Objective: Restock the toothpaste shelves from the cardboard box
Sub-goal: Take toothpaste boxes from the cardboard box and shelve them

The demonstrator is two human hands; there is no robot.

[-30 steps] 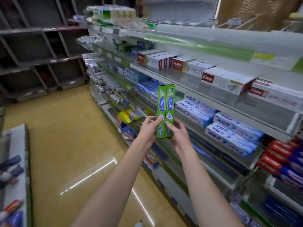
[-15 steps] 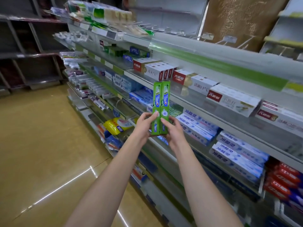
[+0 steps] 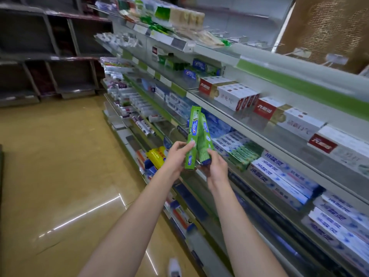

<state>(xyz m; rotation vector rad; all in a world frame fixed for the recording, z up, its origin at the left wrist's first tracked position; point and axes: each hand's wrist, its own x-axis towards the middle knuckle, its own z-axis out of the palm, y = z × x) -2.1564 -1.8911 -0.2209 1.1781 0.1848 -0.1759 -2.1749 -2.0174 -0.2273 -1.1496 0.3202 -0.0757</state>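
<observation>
left hand (image 3: 177,156) grasps one upright green toothpaste box (image 3: 192,136), right hand (image 3: 214,166) the other (image 3: 204,142), matching green row (image 3: 245,154) just right, nearer right hand.

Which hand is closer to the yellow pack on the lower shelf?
Left. The left hand sits just right of the yellow pack, nearly overlapping it in view. The right hand is farther right, beyond the two green boxes.
</observation>
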